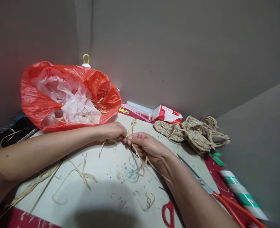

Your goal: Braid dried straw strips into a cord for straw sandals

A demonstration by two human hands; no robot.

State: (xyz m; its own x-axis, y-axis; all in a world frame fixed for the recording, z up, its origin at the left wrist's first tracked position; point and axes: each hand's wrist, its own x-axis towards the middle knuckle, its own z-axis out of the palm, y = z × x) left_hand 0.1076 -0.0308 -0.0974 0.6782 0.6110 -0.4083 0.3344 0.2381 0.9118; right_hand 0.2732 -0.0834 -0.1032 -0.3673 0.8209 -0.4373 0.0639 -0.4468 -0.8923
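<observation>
My left hand point(112, 131) and my right hand point(146, 145) meet over the middle of a pale board point(102, 196). Both are closed in a pinch on a thin braid of pale straw strands point(132, 126). The braided end sticks up and away from my fingers. Loose ends of the strands point(140, 164) trail down under my right hand. More loose straw strips point(83, 174) lie on the board below my left forearm.
A red plastic bag point(68, 95) with white plastic and straw inside lies at the back left. Coils of braided straw point(194, 133) sit at the right. Red-handled scissors point(201, 183) lie under my right forearm. A red and white box point(167, 114), a green clip point(216, 158) and a striped roll point(241, 194) lie near the wall and right edge.
</observation>
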